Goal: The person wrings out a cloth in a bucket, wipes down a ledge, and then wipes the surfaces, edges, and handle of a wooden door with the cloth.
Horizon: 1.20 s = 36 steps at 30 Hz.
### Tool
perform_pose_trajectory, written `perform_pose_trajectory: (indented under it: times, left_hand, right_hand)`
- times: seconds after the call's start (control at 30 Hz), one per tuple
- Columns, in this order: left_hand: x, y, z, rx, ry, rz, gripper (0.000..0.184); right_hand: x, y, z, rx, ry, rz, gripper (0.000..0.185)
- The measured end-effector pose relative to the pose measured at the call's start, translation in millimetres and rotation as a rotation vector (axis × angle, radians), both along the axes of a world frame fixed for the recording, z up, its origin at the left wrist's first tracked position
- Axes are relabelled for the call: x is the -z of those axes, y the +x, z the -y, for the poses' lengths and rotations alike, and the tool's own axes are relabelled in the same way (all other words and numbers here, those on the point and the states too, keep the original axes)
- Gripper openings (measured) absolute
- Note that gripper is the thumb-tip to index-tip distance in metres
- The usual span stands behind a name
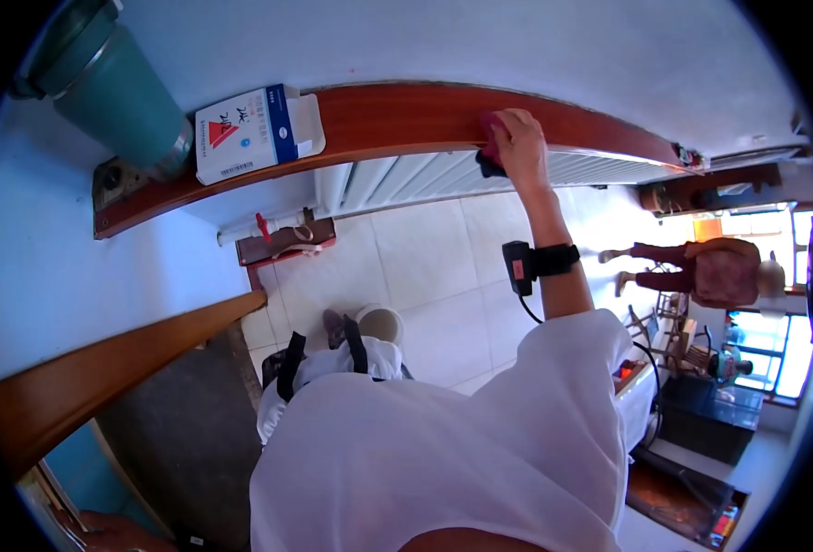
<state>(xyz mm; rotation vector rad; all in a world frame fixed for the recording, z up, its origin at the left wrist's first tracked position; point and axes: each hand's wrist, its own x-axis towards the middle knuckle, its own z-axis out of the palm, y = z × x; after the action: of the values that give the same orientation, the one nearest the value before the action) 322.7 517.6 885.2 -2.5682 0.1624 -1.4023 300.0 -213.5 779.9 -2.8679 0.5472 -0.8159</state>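
On the reddish-brown wooden ledge [397,115], my right hand [522,147] is closed round a dark red and black cloth [493,147], which touches the ledge's front edge. A black device is strapped to that forearm. Far off at the bottom left corner is my left hand [116,532], dim and cut by the frame, close to a pale edge; its grip is unclear. A white and blue box [245,133] with an open flap lies on the ledge, left of the cloth. Beside the box stands a green tumbler [121,97] with a lid.
Below the ledge runs a white radiator [406,177]. A white bucket [380,324] stands on the tiled floor [425,267] by my feet. A wooden rail [121,368] crosses the left side. Another person [724,271] stands far right, near chairs and a dark cabinet [705,423].
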Motion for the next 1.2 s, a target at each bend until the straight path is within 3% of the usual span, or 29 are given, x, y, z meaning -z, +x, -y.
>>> perform_pose_trajectory:
  times: [0.1,0.17,0.23,0.3,0.37,0.43,0.5,0.53,0.57,0.63,0.7,0.77,0.9,1.0,1.1,1.2]
  left_hand:
    - [0,-1,-8,-0.014,0.015,0.012,0.042]
    - [-3,-1,-12,0.015,0.047,0.021,0.042]
    - [-8,-1,4,0.117,0.04,0.05,0.041]
    - [-8,-4,5,0.126,0.028,0.057,0.041]
    - [-7,-6,5,0.141,0.022,0.055,0.041]
    - [-3,-4,1,0.067,0.019,0.04,0.043]
    - [1,-4,-5,0.036,0.023,0.057,0.044]
    - [1,-6,-6,-0.002,0.03,0.072,0.046]
    - [1,-9,-6,-0.011,0.03,0.074,0.046]
    - [-10,-8,9,0.064,0.037,0.05,0.047]
    - [-11,-8,6,0.089,0.036,0.046,0.047]
    - [-12,-9,8,0.097,0.024,0.06,0.046]
    - [-13,-17,12,0.043,0.057,0.069,0.047]
    - [-9,-21,5,0.003,0.041,0.074,0.047]
    - [-5,-26,0,0.007,0.015,0.062,0.046]
    - [-4,-21,-17,0.069,0.052,0.047,0.045]
  right_hand:
    - [-2,3,-10,0.04,-0.083,-0.065,0.021]
    - [-5,-4,-20,-0.084,0.005,-0.058,0.021]
    - [-4,-3,7,0.056,-0.083,-0.105,0.022]
    - [7,-3,14,0.06,-0.064,0.011,0.02]
    - [6,-2,-17,-0.162,-0.035,0.059,0.021]
    - [4,-4,-20,-0.151,0.062,0.04,0.022]
    - [4,0,5,0.095,-0.062,0.042,0.023]
    - [4,0,5,0.108,0.003,0.042,0.021]
    - [7,1,1,0.098,0.003,0.044,0.021]
    - [0,1,-28,-0.163,0.075,0.033,0.021]
    - [9,0,1,-0.106,-0.049,0.029,0.022]
    - [6,0,11,0.105,-0.01,-0.005,0.023]
    - [8,1,-16,-0.131,-0.001,0.018,0.023]
    - [6,0,13,0.115,-0.057,-0.022,0.023]
    - [5,-1,-15,-0.133,-0.084,-0.014,0.02]
    - [4,-3,-4,-0.024,-0.067,-0.025,0.02]
